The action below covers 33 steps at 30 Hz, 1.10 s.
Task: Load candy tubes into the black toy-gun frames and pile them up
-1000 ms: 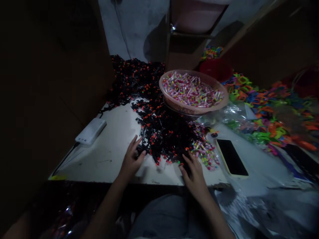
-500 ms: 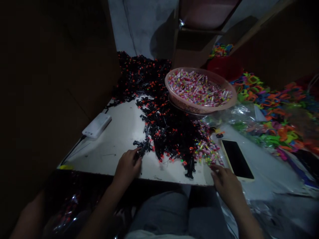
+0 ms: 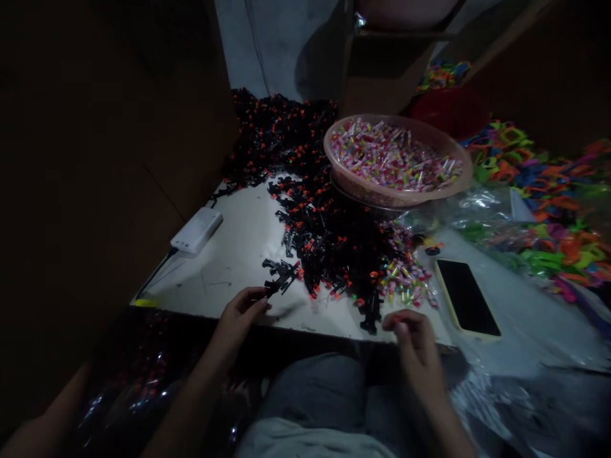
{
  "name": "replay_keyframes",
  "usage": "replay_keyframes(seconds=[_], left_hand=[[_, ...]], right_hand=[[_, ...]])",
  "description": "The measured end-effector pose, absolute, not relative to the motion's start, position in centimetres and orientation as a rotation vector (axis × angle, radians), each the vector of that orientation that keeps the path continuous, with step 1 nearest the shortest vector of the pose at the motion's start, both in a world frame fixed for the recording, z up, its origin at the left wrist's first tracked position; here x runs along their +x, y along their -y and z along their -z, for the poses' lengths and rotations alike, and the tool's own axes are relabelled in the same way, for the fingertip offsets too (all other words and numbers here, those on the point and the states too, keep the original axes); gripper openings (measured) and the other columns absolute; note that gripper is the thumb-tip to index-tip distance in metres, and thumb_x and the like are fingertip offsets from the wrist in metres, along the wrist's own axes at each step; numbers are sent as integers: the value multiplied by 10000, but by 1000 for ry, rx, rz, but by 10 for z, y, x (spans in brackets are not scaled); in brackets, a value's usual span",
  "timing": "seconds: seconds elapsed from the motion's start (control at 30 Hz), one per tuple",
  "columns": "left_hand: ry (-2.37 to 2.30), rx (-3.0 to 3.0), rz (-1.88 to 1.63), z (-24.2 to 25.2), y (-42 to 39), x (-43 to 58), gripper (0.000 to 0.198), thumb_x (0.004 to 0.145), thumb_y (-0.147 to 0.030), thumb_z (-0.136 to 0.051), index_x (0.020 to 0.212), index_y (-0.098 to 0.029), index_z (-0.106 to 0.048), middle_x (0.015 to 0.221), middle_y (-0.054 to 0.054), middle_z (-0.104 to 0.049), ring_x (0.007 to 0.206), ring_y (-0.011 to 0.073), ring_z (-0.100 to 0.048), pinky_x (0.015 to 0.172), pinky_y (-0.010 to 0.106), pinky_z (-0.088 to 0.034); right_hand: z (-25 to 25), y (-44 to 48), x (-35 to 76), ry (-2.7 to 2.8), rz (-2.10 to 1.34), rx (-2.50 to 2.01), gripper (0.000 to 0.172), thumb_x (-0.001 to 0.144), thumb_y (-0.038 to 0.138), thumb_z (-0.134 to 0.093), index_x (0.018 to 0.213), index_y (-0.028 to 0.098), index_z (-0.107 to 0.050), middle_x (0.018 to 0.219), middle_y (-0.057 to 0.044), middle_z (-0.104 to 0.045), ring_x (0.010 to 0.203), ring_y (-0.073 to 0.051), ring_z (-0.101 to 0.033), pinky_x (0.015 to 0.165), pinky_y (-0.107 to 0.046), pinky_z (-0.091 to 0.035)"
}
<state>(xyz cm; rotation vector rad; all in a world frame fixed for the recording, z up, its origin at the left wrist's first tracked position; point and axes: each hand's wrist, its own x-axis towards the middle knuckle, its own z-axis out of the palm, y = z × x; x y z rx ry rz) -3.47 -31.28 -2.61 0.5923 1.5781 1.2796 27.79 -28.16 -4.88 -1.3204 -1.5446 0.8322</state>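
Note:
My left hand (image 3: 240, 316) is at the table's near edge, its fingers pinched on a small black plastic toy piece (image 3: 281, 278) lifted slightly above the white table (image 3: 229, 261). My right hand (image 3: 411, 334) is at the near edge too, fingers curled together; something small may be pinched in them, but it is too dark to tell. Between and behind the hands lies a large heap of black pieces with orange tips (image 3: 324, 229). A scatter of small wrapped candies (image 3: 405, 277) lies just beyond the right hand.
A round pink basket (image 3: 382, 191) full of wrapped candies stands behind the heap. A dark phone (image 3: 466, 297) lies right of the candies, a white power bank (image 3: 196, 231) at the left. Colourful plastic toys in clear bags (image 3: 539, 210) fill the right side.
My left hand has pulled back from the heap with a black piece in its fingers. My right hand left the heap, reached toward the candies and drew back to the edge. The view shifted left.

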Motion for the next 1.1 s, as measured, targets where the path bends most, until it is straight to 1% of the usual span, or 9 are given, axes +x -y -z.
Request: replay_keyframes(seconds=[0.13,0.23,0.3,0.4,0.5,0.6,0.7,0.97,1.1], left_hand=[[-1378,504,-1162,21,328,-5,343,629,-415,-761,840,-172,-645,737,-3,-650,705,140,-627,716,247,-466],[-1304,660,-992,17,341,19,324,668,-415,-740,847,-157,-659,744,7,-643,691,127,-595,678,228,-454],[-1265,722,-934,15,347,30,326,697,-425,-710,875,-156,-659,769,19,-651,707,135,-591,689,241,-461],[-1340,881,-931,15,353,42,358,655,-368,-749,934,-161,-660,861,50,-673,776,171,-605,741,277,-471],[-1464,1036,-982,16,353,48,297,637,-327,-766,871,-160,-690,852,68,-691,797,203,-620,759,299,-479],[-1368,818,-1072,16,348,49,289,673,-375,-745,872,-167,-712,879,78,-718,848,221,-653,813,324,-494],[-1198,474,-1108,12,342,48,377,635,-398,-783,916,-155,-718,930,93,-728,878,221,-674,858,340,-502],[-1254,400,-1184,9,339,54,391,551,-299,-850,886,-150,-717,882,77,-744,849,215,-693,823,312,-531],[-1304,471,-1227,9,341,60,348,579,-301,-832,867,-144,-715,894,80,-745,826,208,-694,780,294,-542]], right_hand=[[36,305,216,1460,-1361,-1205,419,872,496,-527,1203,242,-483,873,-20,-582,760,-152,-568,725,-273,-475],[29,304,191,1321,-1634,-1022,537,811,522,-605,1248,240,-474,1037,-51,-623,938,-180,-595,858,-298,-464],[26,301,184,1229,-1654,-1003,485,788,506,-639,1172,229,-530,1079,-54,-633,998,-193,-588,903,-310,-448],[23,300,184,1185,-1591,-1040,410,771,475,-669,1073,222,-553,974,-29,-647,907,-171,-600,823,-272,-475],[19,306,188,1322,-1543,-1000,425,809,498,-615,1124,225,-534,909,-14,-619,822,-150,-592,749,-250,-488],[15,310,195,1499,-1470,-957,417,920,470,-443,1259,231,-496,998,-42,-590,918,-162,-579,828,-287,-480],[16,311,202,1603,-1349,-989,369,970,370,-347,1281,243,-499,1101,-63,-571,1050,-176,-543,935,-331,-432],[37,324,200,1439,-1262,-972,49,909,269,-492,946,238,-486,921,-24,-585,863,-148,-584,769,-280,-482],[35,325,201,1482,-1214,-957,28,902,234,-494,922,237,-474,922,-22,-595,863,-146,-584,758,-275,-478]])
